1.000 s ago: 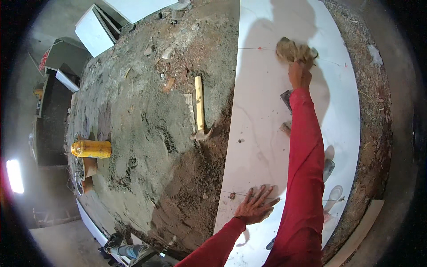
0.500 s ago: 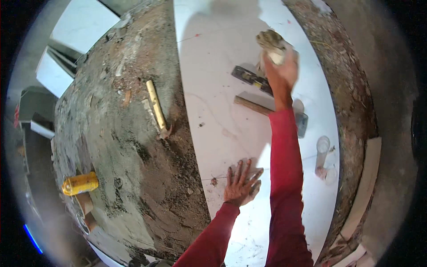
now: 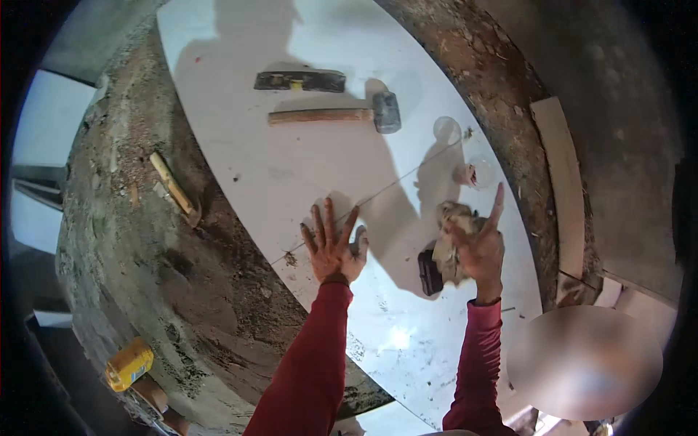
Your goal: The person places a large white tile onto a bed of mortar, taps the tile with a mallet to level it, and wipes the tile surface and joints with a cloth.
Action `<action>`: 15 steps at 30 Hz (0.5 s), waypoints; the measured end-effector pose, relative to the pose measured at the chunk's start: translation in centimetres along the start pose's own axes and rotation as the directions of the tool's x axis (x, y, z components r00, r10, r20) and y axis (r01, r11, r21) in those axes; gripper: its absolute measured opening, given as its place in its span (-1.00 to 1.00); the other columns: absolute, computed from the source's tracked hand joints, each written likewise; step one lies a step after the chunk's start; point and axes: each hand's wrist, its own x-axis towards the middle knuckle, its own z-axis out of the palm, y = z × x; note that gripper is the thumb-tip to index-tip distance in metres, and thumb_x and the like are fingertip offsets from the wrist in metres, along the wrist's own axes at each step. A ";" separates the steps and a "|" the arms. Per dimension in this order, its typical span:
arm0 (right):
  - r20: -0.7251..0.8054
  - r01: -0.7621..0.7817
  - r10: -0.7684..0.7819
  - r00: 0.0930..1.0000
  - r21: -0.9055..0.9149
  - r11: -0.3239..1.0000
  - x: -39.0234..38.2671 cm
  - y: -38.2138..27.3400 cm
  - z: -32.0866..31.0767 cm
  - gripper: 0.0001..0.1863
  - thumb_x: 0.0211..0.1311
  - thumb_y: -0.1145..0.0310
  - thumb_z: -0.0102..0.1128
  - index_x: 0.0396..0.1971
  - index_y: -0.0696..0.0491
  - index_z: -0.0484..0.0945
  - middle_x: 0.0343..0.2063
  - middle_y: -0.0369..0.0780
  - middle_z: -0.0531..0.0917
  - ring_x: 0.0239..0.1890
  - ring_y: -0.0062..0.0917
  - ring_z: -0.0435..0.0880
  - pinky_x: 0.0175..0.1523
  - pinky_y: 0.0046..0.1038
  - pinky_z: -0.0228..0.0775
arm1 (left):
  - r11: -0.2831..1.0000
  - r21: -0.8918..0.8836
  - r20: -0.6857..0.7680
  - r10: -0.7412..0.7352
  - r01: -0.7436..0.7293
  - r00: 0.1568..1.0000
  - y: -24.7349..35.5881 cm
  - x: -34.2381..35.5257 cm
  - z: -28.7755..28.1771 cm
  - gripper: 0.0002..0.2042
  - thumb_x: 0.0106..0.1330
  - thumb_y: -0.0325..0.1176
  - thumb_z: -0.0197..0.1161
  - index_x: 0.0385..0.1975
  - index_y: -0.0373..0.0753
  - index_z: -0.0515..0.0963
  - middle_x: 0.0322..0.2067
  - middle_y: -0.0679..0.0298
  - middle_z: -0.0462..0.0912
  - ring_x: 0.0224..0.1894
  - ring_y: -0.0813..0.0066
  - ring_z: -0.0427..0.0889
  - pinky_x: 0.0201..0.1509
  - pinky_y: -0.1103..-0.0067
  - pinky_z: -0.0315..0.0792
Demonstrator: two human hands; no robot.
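Note:
My left hand (image 3: 336, 243) lies flat with fingers spread on the large white tiles (image 3: 305, 163), over the thin joint line between them. In my right hand (image 3: 481, 251) is a crumpled, dirty beige cloth (image 3: 454, 270), pressed near the tile surface with one finger pointing out. Against the cloth's left side sits a small dark box-like object (image 3: 430, 273), partly covered by it. Ahead of my hands lie a mallet (image 3: 387, 113) with a wooden handle and a short black spirit level (image 3: 320, 81). Small clear cups (image 3: 448, 131) rest near the right edge, one holding small reddish pieces (image 3: 469, 174).
Left of the tiles, a hammer with a yellowish handle (image 3: 171, 182) lies on rough mortar and soil (image 3: 145, 254). A yellow bottle (image 3: 129, 363) is farther down. A plank (image 3: 563, 189) lies along the right. Another person, blurred (image 3: 585, 363), is at the lower right.
My right hand has come back toward me with the cloth, from beyond the tools to beside the cups. My left hand stays flat on the tiles. The view has turned, showing the mallet and level fully.

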 end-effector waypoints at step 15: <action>-0.412 0.274 -0.214 0.885 0.092 0.957 -23.3 7.3 -7.3 -0.49 0.33 0.31 0.39 0.19 0.27 0.58 -0.07 0.02 0.77 -0.04 -0.36 0.74 0.12 -0.33 0.57 | 0.990 0.009 -0.275 0.136 -0.138 0.952 -1.1 0.2 2.0 -0.47 0.55 0.03 0.11 0.49 0.18 0.41 0.62 0.16 0.18 0.68 0.04 0.03 0.69 -0.09 -0.18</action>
